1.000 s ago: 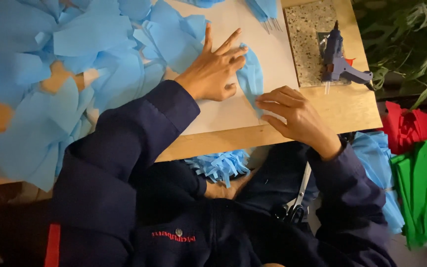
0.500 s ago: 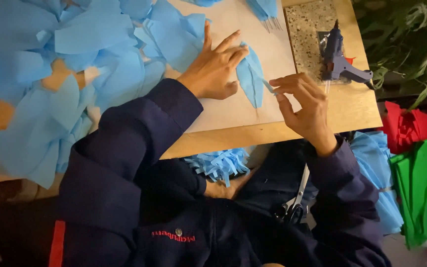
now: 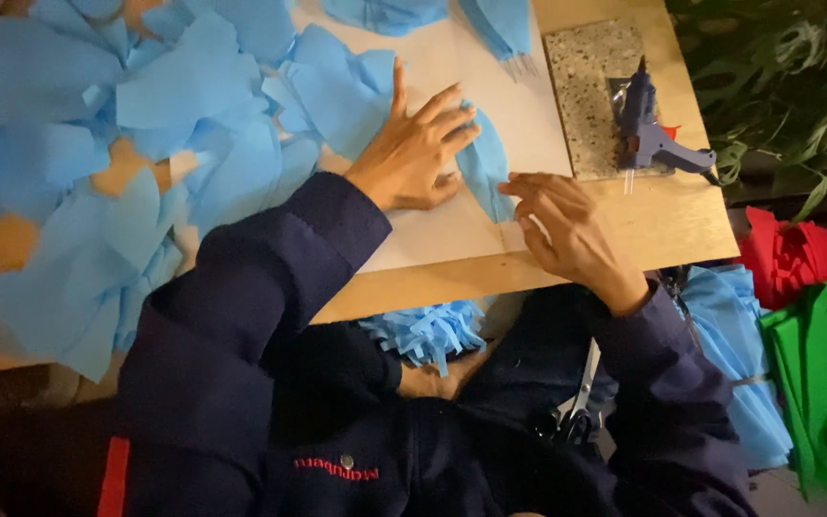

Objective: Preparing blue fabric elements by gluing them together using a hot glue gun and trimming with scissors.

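A blue paper petal [image 3: 486, 172], seemingly leaf-shaped, lies flat on the white sheet [image 3: 538, 124], partly hidden.
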